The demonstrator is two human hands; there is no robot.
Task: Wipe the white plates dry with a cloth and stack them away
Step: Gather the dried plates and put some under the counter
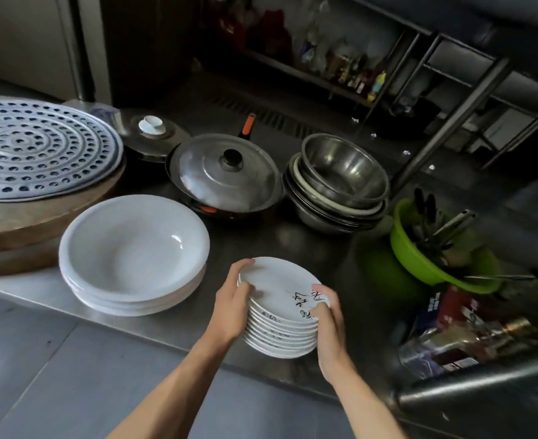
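Observation:
A tall stack of several small white plates [277,280] stands at the front edge of the steel counter [296,239], the top plate marked with black and red handwriting. My left hand [234,307] clasps the stack's left side, fingers curled over the upper rims. My right hand [329,324] grips the right side, thumb on the top plate. To the left sits a short stack of large white deep plates [134,245]. No cloth is visible.
Behind stand a lidded wok [226,175], nested steel bowls [340,182], a perforated steamer tray [36,147] on a wooden block, and a second lid [152,131]. A green basket of utensils [435,248] and packaged bottles [470,337] sit right.

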